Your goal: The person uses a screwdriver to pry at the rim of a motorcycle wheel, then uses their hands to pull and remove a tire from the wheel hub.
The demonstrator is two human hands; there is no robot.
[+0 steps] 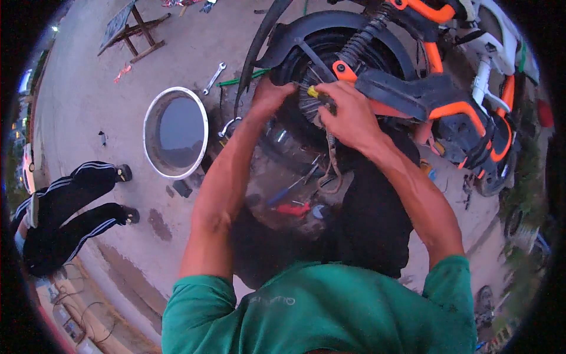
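In front of me is the rear wheel (287, 58) of an orange and black motorbike or scooter (392, 91), with a finned metal hub (309, 106). My right hand (349, 115) is closed around a yellow-handled tool (312, 91), which looks like a screwdriver, beside the hub. Close to its tip, my left hand (272, 97) reaches to the wheel with its fingers bent together. What those fingers hold, if anything, is too small to make out. A brownish hose or cable (333, 162) hangs below my right hand.
Left of the wheel stands a round basin of water (204, 121). A wrench (215, 78), another wrench (229, 126), a red-handled tool (293, 209) and a blue-handled screwdriver (286, 192) lie on the ground. Another person's legs (88, 189) are at left; a wooden stand (138, 35) is farther back.
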